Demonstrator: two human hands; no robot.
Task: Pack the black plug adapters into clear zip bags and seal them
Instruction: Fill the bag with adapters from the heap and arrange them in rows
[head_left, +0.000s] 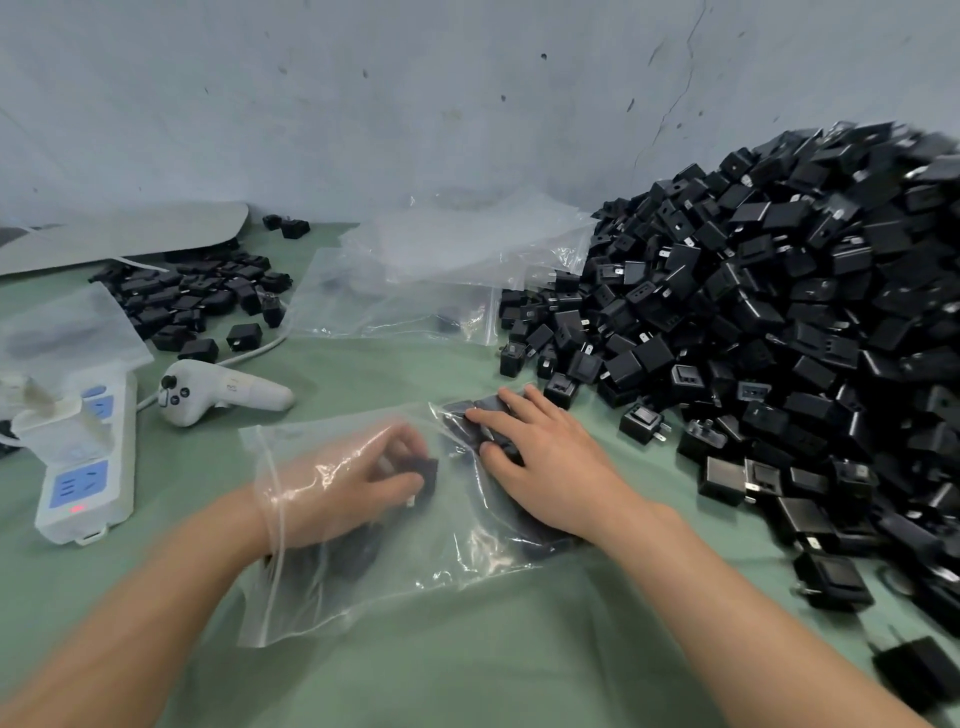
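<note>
Your left hand (353, 483) is wrist-deep inside the clear plastic zip bag (441, 564) lying on the green desk (467, 675), its grip curled round a black plug adapter (423, 472). Your right hand (540, 457) lies palm-down on the bag, its grip loose and fingers nearly straight, pressing the bagged adapters (485, 408), beside the heap of loose black adapters (779, 312).

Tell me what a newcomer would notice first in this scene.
The big heap of black plug adapters piled against the grey wall on the right dominates. In the centre lies a clear plastic zip bag: the left hand is inside it gripping a black adapter, while the right hand rests on its right part. A white power strip with blue sockets sits at the left edge.
</note>
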